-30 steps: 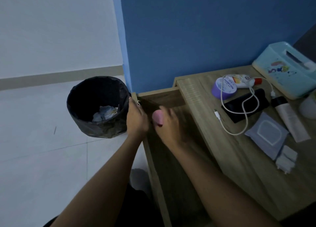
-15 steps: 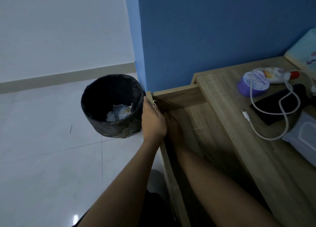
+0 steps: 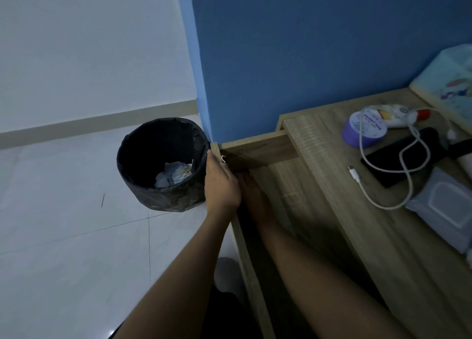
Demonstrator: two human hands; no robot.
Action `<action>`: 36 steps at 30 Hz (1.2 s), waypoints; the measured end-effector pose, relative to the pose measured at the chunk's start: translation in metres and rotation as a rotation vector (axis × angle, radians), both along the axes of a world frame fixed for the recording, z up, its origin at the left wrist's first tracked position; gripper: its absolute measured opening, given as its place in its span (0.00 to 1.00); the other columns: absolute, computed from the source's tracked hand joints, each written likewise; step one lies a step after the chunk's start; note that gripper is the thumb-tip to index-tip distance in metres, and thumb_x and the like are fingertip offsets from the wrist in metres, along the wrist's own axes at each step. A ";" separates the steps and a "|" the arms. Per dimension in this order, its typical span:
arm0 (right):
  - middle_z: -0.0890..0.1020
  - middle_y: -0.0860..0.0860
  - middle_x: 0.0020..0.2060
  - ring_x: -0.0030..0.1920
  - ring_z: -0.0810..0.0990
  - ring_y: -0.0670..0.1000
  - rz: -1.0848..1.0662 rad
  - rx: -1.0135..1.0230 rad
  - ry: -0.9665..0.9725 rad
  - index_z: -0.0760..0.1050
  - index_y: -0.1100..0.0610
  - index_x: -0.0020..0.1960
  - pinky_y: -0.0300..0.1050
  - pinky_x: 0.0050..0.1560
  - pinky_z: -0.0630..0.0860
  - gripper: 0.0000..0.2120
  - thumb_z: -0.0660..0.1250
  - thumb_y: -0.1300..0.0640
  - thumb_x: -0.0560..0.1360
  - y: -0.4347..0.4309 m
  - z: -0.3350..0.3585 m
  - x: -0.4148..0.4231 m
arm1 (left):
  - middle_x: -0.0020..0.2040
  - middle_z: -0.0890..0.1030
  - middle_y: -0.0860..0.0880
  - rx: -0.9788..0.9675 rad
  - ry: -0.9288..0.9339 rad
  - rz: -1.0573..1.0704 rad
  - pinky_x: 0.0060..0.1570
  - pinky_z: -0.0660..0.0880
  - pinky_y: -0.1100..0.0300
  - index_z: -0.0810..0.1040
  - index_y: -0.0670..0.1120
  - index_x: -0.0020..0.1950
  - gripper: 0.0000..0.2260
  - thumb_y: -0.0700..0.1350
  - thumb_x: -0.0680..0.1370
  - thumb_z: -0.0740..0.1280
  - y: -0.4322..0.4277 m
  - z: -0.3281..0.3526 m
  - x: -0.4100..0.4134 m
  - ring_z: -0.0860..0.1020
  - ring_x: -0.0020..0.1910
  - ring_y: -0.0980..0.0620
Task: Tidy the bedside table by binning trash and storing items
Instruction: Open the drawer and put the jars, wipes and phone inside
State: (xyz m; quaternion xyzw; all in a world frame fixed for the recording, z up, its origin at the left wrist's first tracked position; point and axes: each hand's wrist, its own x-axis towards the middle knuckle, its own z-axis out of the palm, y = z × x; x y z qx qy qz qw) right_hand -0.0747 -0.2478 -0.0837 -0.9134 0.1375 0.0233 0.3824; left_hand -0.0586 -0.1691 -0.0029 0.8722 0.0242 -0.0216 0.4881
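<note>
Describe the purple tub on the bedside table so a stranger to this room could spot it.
Find the blue wall and the wooden table top below it. Near the table's back edge, beside a white tube with a red cap, sits the purple tub. It is the only round purple thing there, with a white cable across its lid, next to a flat black phone.
</note>
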 end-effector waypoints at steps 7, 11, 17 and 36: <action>0.73 0.55 0.67 0.67 0.72 0.53 -0.079 -0.147 -0.119 0.67 0.56 0.70 0.35 0.62 0.68 0.18 0.59 0.57 0.80 -0.013 0.062 -0.019 | 0.69 0.72 0.41 -0.008 0.031 0.016 0.63 0.72 0.42 0.60 0.45 0.72 0.23 0.55 0.80 0.48 0.004 -0.008 0.006 0.73 0.67 0.43; 0.80 0.52 0.58 0.58 0.78 0.50 -0.190 -0.143 -0.322 0.71 0.53 0.67 0.39 0.53 0.73 0.17 0.63 0.54 0.78 -0.040 0.109 -0.041 | 0.66 0.74 0.41 0.005 0.048 0.027 0.61 0.74 0.40 0.61 0.46 0.69 0.25 0.59 0.78 0.47 0.006 -0.007 0.007 0.74 0.64 0.42; 0.82 0.51 0.54 0.55 0.80 0.50 -0.289 -0.144 -0.523 0.75 0.55 0.61 0.44 0.54 0.77 0.14 0.65 0.59 0.75 -0.078 0.173 -0.090 | 0.68 0.73 0.40 -0.003 0.059 0.018 0.63 0.71 0.39 0.59 0.47 0.72 0.23 0.57 0.81 0.47 0.005 -0.002 0.005 0.73 0.65 0.39; 0.75 0.63 0.63 0.60 0.75 0.65 -0.821 -0.541 0.142 0.66 0.56 0.70 0.59 0.58 0.74 0.42 0.61 0.28 0.67 -0.201 0.169 -0.199 | 0.72 0.69 0.41 -0.004 0.073 -0.007 0.67 0.68 0.39 0.55 0.48 0.76 0.22 0.52 0.83 0.49 0.004 -0.002 0.004 0.70 0.69 0.39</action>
